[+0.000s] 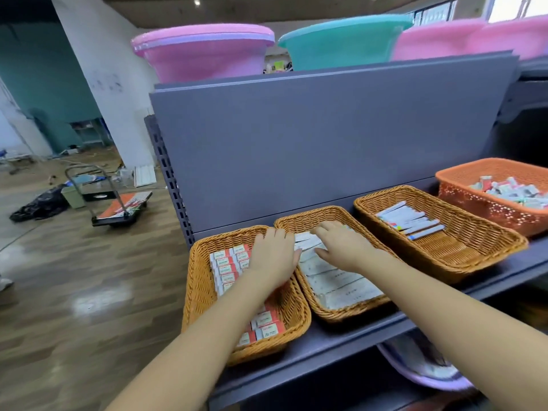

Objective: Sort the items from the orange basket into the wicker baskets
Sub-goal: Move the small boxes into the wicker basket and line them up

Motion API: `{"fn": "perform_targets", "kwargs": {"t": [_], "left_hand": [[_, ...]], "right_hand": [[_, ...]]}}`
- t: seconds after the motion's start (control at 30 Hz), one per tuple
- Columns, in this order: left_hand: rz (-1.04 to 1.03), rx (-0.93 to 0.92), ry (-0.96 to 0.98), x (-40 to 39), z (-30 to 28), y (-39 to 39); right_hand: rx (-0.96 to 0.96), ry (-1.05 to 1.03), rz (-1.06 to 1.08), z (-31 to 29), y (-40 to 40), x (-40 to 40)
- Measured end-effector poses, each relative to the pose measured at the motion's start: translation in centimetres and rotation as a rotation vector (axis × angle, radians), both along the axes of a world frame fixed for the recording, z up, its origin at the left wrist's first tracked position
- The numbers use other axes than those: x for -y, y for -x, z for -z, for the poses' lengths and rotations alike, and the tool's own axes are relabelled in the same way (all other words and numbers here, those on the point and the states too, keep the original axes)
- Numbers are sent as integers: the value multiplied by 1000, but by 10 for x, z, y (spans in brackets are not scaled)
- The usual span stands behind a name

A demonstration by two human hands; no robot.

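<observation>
— Hands first: where are they in the head view?

— Both over the wicker baskets on the grey metal shelf (341, 339). The left hand (274, 256) lies flat, fingers straight, across the wall shared by the left rectangular wicker basket (204, 292) and the middle rectangular wicker basket (332, 312). The right hand (341, 247) is spread, fingers relaxed, palm down on the long white paper-wrapped packs (341, 280) in the middle basket. Neither visibly holds anything, though the palms hide what is under them.

— So the step in hand?

— I judge it to be tidying or seating a pack at the far end of the middle row. To do it well, press it flat and parallel to its neighbours, and keep the left hand steadying the rim so the basket does not slide.

— And the rest of the sorting?

— The small red-and-white boxed erasers (229, 268) sit in rows in the left basket. The right rectangular wicker basket (474, 256) holds slim white sticks with coloured ends (410, 221) at its far end. The orange perforated plastic basket (486, 209), farthest right, has a jumble of small mixed items (516, 191), so plenty remains.

— Risk?

— The left forearm crosses the eraser rows; lifting it straight up avoids dragging them.
</observation>
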State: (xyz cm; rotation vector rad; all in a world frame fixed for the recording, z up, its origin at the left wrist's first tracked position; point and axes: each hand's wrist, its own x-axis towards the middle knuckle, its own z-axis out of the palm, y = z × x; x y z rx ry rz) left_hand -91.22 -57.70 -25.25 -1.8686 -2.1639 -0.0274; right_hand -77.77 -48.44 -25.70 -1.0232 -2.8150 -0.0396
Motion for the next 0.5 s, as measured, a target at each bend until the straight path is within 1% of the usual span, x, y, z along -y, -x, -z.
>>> {"fn": "perform_targets", "kwargs": {"t": [0.1, 0.33, 0.5], "left_hand": [[20, -26, 12, -26, -10, -35], [36, 12, -16, -98, -20, -125], [37, 12, 37, -146, -20, -182]], "right_hand": [[12, -8, 6, -4, -33, -22], [2, -35, 57, -6, -123, -81], [0, -13, 133, -10, -189, -124]]}}
